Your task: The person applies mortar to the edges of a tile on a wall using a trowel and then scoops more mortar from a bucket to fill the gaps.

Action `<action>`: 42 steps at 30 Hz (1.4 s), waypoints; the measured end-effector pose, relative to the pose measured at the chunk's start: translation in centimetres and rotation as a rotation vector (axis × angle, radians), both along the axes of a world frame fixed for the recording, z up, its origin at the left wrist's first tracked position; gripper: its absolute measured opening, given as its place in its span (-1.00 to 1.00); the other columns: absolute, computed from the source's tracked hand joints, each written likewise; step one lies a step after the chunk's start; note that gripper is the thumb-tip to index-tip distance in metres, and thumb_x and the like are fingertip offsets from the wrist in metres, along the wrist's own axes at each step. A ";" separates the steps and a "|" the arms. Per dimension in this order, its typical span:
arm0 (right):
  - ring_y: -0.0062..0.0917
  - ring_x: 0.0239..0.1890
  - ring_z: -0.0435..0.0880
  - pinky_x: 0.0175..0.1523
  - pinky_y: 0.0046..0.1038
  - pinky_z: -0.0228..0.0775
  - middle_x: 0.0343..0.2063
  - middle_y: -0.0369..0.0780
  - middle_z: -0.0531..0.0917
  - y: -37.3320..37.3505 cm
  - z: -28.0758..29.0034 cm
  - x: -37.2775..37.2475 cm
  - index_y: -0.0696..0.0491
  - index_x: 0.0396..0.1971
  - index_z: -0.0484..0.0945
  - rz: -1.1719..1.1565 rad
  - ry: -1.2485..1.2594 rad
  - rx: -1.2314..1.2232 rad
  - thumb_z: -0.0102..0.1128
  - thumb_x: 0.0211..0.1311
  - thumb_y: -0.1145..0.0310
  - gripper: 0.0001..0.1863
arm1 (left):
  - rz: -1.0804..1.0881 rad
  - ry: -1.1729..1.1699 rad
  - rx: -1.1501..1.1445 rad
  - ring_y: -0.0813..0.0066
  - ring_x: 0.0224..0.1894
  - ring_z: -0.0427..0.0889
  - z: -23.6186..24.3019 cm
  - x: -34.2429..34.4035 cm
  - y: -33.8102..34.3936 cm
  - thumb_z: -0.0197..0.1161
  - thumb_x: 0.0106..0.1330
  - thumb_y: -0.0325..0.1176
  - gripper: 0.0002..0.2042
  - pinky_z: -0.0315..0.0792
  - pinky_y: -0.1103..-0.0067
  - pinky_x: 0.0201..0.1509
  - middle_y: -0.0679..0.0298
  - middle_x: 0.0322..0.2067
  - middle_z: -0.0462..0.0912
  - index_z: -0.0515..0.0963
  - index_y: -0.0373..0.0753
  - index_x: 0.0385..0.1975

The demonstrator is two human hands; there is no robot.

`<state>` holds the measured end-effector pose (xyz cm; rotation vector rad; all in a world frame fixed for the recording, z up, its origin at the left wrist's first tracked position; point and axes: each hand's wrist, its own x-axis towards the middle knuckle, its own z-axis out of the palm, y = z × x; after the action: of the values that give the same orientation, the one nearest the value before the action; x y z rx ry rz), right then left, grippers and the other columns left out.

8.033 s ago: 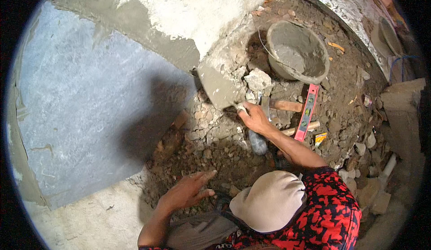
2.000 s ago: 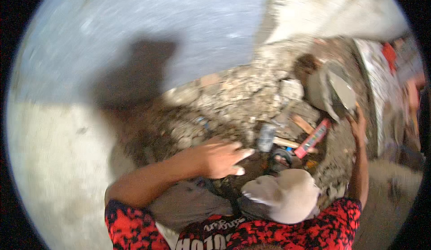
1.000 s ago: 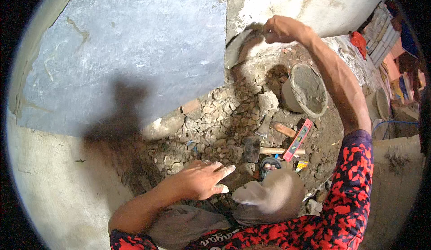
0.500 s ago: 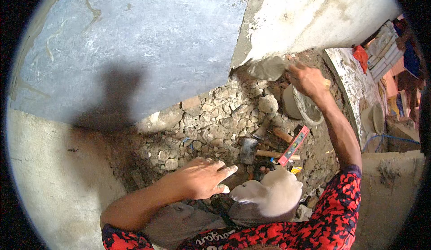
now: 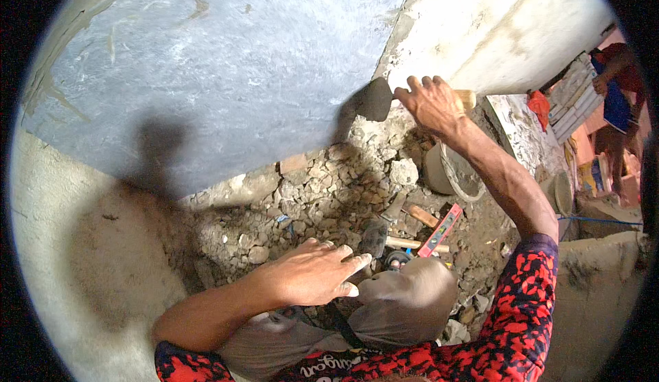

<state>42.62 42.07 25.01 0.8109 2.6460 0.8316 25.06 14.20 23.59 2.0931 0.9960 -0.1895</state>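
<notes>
My right hand [image 5: 432, 107] is closed around the wooden handle of a trowel [image 5: 376, 100]. The dark blade lies at the lower end of the corner where the blue-grey wall [image 5: 261, 59] meets the whitish wall [image 5: 480, 32]; whether it presses on the surface I cannot tell. Any mortar on its far side is hidden. Below my right forearm stands a bucket [image 5: 439, 170] with grey mortar inside. My left hand [image 5: 319, 271] hangs over my lap, palm down, holding nothing, with whitened fingers apart. Just past its fingertips lies a dark-headed mallet [image 5: 374, 236].
Broken stones [image 5: 322, 183] cover the ground along the wall. A red spirit level [image 5: 440, 231] rests across the mallet's handle, beside a wooden-handled hammer [image 5: 420, 215]. Another person [image 5: 621, 100] is at the far right, near a red bag [image 5: 539, 109].
My right hand has risen up and left from above the bucket, bringing the trowel to the wall corner. My left hand has barely moved. The view has shifted slightly.
</notes>
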 end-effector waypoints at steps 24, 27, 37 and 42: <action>-0.48 -0.28 0.53 -0.16 -0.37 0.40 -0.34 -0.18 0.60 -8.9 -27.0 6.7 0.14 -0.16 0.40 -0.735 1.511 -0.806 0.29 0.18 0.26 -0.64 | 0.057 0.077 -0.189 -0.11 0.27 0.26 -2.1 0.3 1.4 -0.03 0.37 0.07 -0.33 0.15 0.22 0.33 -0.17 0.26 0.19 -0.02 -0.07 0.39; -0.20 -0.14 0.56 0.01 -0.25 0.35 -0.23 0.01 0.58 -10.7 -28.0 3.9 0.20 -0.11 0.40 -0.657 1.614 -0.727 0.27 0.14 0.23 -0.57 | 0.082 0.024 -0.170 -0.15 0.23 0.31 -2.7 0.3 0.7 0.00 0.35 0.07 -0.33 0.20 0.21 0.30 -0.18 0.23 0.22 0.01 -0.03 0.39; -0.51 -0.25 0.52 -0.13 -0.43 0.38 -0.28 -0.16 0.59 -8.1 -15.2 -0.6 0.14 -0.16 0.42 -0.337 1.971 -0.810 0.28 0.17 0.27 -0.65 | 0.044 0.018 -0.129 -0.14 0.11 0.42 -4.0 0.8 2.2 -0.01 0.36 0.04 -0.35 0.29 0.21 0.19 -0.12 0.12 0.36 0.05 -0.11 0.37; -0.51 -0.29 0.51 -0.17 -0.44 0.38 -0.34 -0.17 0.58 -6.5 -18.2 -0.5 0.17 -0.19 0.41 -0.316 2.025 -0.780 0.26 0.20 0.26 -0.66 | 0.082 -0.033 -0.108 -0.10 0.14 0.39 -4.3 0.5 1.8 0.03 0.35 0.04 -0.33 0.27 0.27 0.24 -0.15 0.11 0.37 0.05 -0.12 0.37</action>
<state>42.11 35.60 6.85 2.3046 3.0117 -2.1112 25.58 15.98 19.27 1.9477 1.0272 -0.1636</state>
